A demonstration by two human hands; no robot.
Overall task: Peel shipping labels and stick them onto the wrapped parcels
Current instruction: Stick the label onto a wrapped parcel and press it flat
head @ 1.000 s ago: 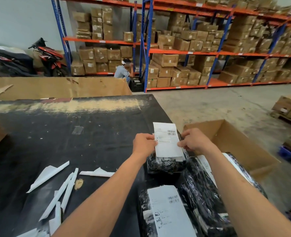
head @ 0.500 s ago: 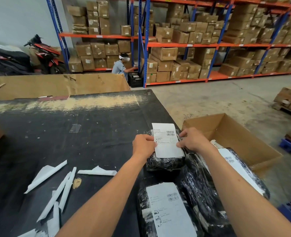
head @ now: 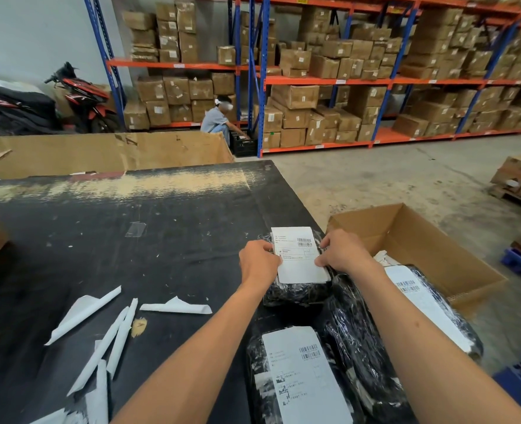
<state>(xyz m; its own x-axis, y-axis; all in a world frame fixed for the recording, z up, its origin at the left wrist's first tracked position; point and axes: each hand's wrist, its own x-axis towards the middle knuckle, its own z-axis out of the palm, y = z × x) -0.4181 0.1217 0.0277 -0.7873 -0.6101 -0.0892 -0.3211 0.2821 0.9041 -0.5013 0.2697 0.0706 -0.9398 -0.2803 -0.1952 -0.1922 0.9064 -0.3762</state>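
A white shipping label (head: 299, 255) lies flat on a black wrapped parcel (head: 295, 293) at the worktop's (head: 100, 240) right edge. The left hand (head: 259, 264) pinches the label's left edge with curled fingers; the right hand (head: 344, 252) pinches its right edge. The label sits between both sets of fingers.

open cardboard box (head: 430, 240); motorbike (head: 82, 96); crouching person (head: 218, 120); stacked shelving (head: 344, 81)

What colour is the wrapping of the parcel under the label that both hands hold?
Glossy black wrapping on the parcel; seen best in the head view.
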